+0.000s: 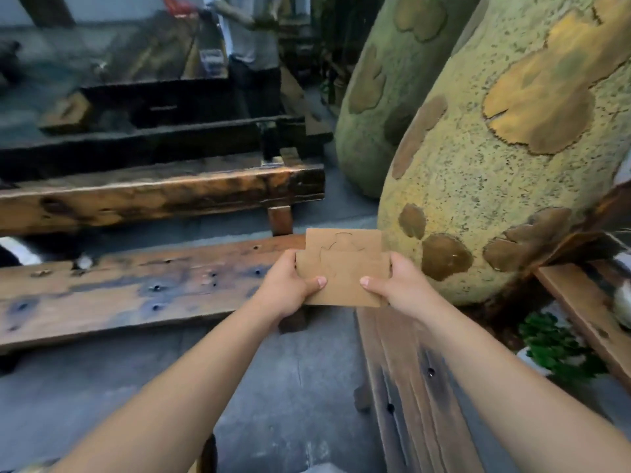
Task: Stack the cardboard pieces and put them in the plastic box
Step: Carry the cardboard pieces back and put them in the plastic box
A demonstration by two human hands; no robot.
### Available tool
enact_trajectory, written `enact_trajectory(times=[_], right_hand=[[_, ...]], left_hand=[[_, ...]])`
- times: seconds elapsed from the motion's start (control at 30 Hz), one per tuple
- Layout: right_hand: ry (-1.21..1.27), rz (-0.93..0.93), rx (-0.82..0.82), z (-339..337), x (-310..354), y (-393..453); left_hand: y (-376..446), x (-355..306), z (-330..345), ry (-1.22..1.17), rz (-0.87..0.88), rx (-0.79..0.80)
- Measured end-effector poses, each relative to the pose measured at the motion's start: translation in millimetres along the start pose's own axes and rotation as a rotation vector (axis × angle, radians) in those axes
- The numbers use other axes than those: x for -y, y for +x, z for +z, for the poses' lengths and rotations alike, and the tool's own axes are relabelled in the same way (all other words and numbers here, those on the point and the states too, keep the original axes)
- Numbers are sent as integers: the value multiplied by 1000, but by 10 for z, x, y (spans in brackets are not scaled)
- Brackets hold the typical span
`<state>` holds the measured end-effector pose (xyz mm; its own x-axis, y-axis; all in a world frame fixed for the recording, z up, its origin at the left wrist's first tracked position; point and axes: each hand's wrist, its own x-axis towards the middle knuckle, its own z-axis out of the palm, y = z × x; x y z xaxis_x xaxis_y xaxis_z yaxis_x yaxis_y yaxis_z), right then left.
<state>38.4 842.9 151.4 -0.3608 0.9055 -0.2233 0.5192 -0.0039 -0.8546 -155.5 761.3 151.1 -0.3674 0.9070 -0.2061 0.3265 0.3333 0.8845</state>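
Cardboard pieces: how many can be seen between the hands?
2 at least. The front piece is pinched at its sides by the left hand and right hand; the back piece sticks up behind it. More may be hidden in the stack.

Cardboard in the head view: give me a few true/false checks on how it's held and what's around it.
1. Both hands grip the cardboard. True: left hand on its left edge, right hand on its right.
2. The cardboard lies flat on the plank. False: it is held up in the air.
3. The pieces are squarely aligned. False: one sticks out above the front one.
4. A plastic box sits beside the hands. False: none is visible.
5. A large speckled egg shape stands right of the cardboard. True.
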Motion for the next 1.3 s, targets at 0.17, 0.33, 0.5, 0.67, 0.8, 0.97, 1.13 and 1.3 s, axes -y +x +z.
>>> enact_trajectory(times=[0.17, 0.33, 0.5, 0.67, 0.8, 0.97, 1.13, 1.3], right_hand=[[4, -65, 226, 742, 372, 376], [9, -126, 413, 1284, 619, 591], [-71, -214, 675, 1938, 986, 638], [-174, -393, 897, 2537, 1179, 405], [-276, -496, 1073, 2940, 1205, 29], [-327, -561, 1273, 3356, 1098, -643], [-355, -559, 1368, 3641, 889, -1190], [-385, -549, 1416, 3888, 682, -1791]], left_hand=[[-104, 454, -645, -62, -132, -206], [-305, 737, -1007, -205, -235, -355], [-732, 1017, -1322, -279, -341, -632], [-1340, 1249, -1379, -308, -470, -879], [-1894, 1411, -1290, -374, -569, -1050], [-2681, 1572, -1086, -435, -690, -1219], [-3255, 1796, -882, -478, -776, -1301], [-3841, 2129, -753, -533, -790, -1345]])
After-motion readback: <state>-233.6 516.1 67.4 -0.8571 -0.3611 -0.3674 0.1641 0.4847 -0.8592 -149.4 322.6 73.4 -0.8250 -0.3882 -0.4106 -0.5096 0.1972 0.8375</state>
